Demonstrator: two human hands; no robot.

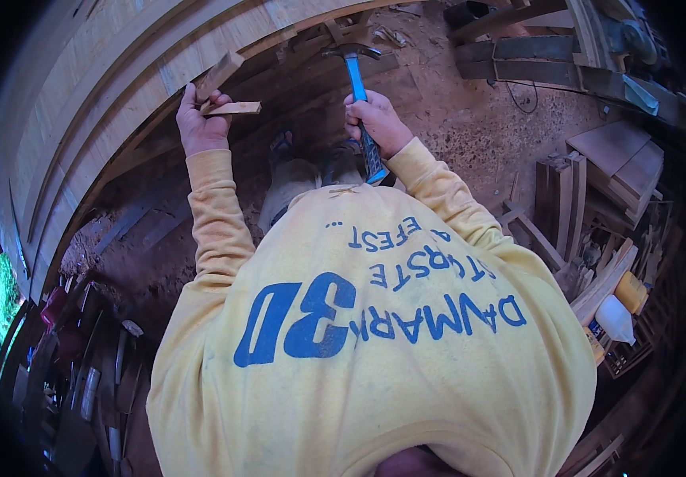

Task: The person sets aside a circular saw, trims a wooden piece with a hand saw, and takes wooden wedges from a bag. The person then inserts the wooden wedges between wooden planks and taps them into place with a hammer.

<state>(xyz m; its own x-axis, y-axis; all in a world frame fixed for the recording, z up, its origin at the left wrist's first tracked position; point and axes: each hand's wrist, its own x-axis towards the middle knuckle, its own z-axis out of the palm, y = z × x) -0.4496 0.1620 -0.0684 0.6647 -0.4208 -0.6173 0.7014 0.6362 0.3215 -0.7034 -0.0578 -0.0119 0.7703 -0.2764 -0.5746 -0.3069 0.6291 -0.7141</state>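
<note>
My right hand point(383, 124) is wrapped round the blue handle of a claw hammer point(355, 75). Its dark metal head points away from me, and the grip end comes back toward my waist. On the left, my left hand point(201, 127) is closed on a short, pale wooden stick point(236, 108) that juts out to the right from the fingers. Just beyond those fingers a wooden block point(220, 74) sticks out beside the edge of a large curved wooden structure point(132, 60). Whether my fingertips also grip this block, I cannot tell.
Stacked boards point(617, 159) and cut timber lie to the right, near a white plastic bottle point(615, 319). Heavy beams point(518, 62) rest at the far right. Brown dirt floor point(470, 119) shows between. Assorted clutter fills the lower left.
</note>
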